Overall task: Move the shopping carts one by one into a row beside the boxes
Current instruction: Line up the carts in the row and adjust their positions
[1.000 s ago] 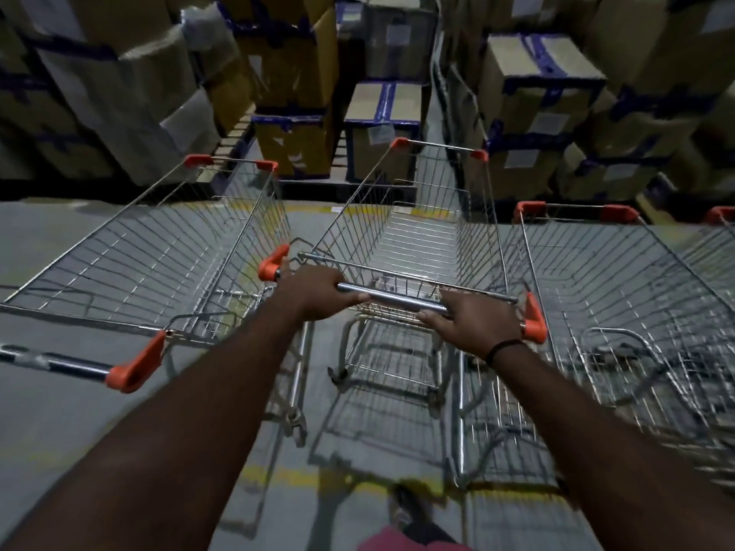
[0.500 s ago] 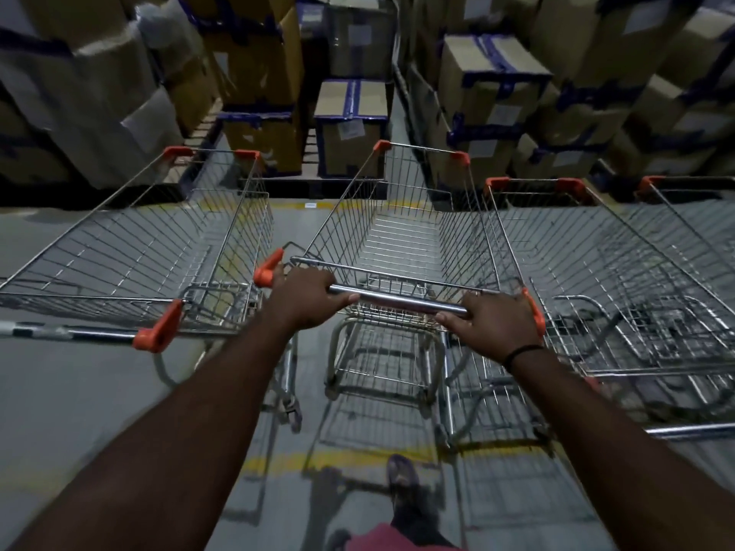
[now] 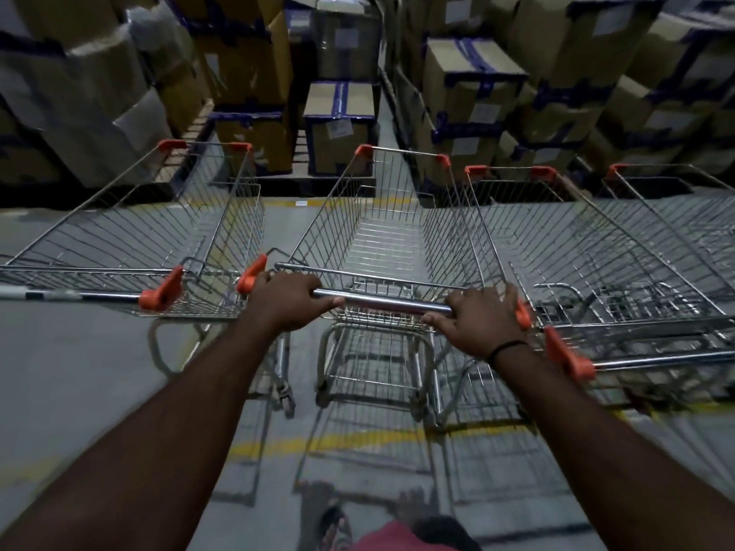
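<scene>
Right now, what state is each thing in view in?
Middle cart, empty, upright, held by its handle bar.
Left hand, grips the handle bar.
Right hand, grips the handle bar.
Left cart, empty, upright, untouched.
Right cart, empty, upright, untouched.
Far-right cart, partly out of view, basket looks empty.
Boxes, stacked, taped shut.

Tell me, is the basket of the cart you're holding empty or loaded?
Empty. The middle cart's wire basket shows only bare mesh, nothing inside; the left hand and right hand grip its handle bar.
</scene>
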The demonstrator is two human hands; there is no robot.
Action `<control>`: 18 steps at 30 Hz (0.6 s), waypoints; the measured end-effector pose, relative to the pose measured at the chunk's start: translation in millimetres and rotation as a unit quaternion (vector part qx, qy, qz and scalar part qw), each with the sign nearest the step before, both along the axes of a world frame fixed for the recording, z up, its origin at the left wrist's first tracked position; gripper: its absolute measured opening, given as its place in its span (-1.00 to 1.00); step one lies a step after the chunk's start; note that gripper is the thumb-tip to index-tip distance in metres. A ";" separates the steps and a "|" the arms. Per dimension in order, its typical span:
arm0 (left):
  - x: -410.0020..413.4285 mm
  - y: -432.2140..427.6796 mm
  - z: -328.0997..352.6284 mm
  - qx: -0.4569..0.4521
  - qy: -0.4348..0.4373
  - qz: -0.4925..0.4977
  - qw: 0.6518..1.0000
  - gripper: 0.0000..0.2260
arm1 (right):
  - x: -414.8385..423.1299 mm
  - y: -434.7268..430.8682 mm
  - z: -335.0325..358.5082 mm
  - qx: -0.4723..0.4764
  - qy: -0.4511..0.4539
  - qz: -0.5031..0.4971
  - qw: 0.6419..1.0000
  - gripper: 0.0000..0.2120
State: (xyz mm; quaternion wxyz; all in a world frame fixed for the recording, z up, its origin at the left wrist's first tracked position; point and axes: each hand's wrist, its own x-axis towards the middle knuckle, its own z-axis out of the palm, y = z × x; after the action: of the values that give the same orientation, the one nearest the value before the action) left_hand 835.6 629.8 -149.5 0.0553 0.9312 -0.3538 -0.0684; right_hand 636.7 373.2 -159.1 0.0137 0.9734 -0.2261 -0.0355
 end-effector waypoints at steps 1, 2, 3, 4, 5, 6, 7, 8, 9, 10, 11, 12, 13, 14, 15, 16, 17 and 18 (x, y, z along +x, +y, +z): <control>-2.9 4.3 -0.7 0.002 0.003 0.004 1.000 -0.44 | -1.2 1.8 -0.5 0.007 -0.001 0.003 1.000 -0.30; -6.0 8.9 -1.4 0.002 0.005 0.011 1.000 -0.40 | -2.0 4.0 -1.1 0.016 -0.005 0.007 1.000 -0.30; -10.0 13.8 -2.6 0.002 0.006 0.021 1.000 -0.37 | -3.5 7.1 -1.1 0.025 -0.008 0.012 1.000 -0.29; -15.0 18.2 -2.6 0.004 0.005 0.031 1.000 -0.37 | -5.5 9.6 -0.8 0.030 -0.009 0.017 0.999 -0.28; -20.3 21.5 -2.0 0.005 0.003 0.039 0.999 -0.38 | -8.1 11.4 -0.4 0.030 -0.010 0.025 0.999 -0.29; -25.9 24.7 -1.6 0.006 0.006 0.046 0.999 -0.41 | -11.1 12.5 -0.3 0.028 -0.010 0.033 0.999 -0.30; -31.9 27.7 -1.3 0.006 0.015 0.052 0.999 -0.42 | -14.5 13.0 -0.4 0.028 -0.009 0.041 0.999 -0.32; -38.0 31.2 -1.6 0.005 0.022 0.057 0.998 -0.40 | -18.3 13.6 0.0 0.031 -0.008 0.049 0.998 -0.32; -43.8 34.9 -2.9 0.000 0.022 0.061 0.998 -0.36 | -22.0 13.7 -0.3 0.037 -0.009 0.056 0.998 -0.32; -49.9 38.1 -3.9 -0.008 0.014 0.064 0.998 -0.32 | -25.4 12.9 -1.1 0.043 -0.012 0.063 0.997 -0.33; -55.8 40.7 -5.5 -0.017 0.006 0.066 0.998 -0.31 | -29.1 11.6 -1.2 0.050 -0.014 0.068 0.996 -0.35; -62.3 42.6 -6.1 -0.024 0.006 0.070 0.997 -0.31 | -32.7 10.5 -1.8 0.057 -0.015 0.072 0.996 -0.37; -69.1 43.9 -6.1 -0.030 0.011 0.073 0.997 -0.32 | -36.5 9.9 -1.2 0.062 -0.015 0.074 0.995 -0.38; -76.1 44.7 -5.3 -0.034 0.017 0.077 0.996 -0.34 | -40.5 9.1 -0.8 0.065 -0.014 0.077 0.995 -0.39; -82.9 45.5 -5.0 -0.036 0.022 0.079 0.996 -0.36 | -44.8 8.7 0.5 0.065 -0.012 0.080 0.995 -0.40; -89.0 46.8 -4.8 -0.034 0.025 0.080 0.996 -0.38 | -48.9 8.6 1.2 0.064 -0.009 0.084 0.994 -0.41; -94.9 48.3 -4.4 -0.030 0.023 0.080 0.996 -0.40 | -53.3 9.0 1.2 0.061 -0.008 0.088 0.994 -0.42; -100.3 50.0 -3.9 -0.027 0.016 0.081 0.996 -0.44 | -57.7 9.6 1.0 0.060 -0.012 0.091 0.994 -0.42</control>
State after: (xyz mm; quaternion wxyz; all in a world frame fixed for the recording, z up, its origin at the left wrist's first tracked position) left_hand 735.3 679.8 -153.4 0.0914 0.9537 -0.2781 -0.0690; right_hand 579.1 382.8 -158.1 -0.0441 0.9893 -0.1341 -0.0363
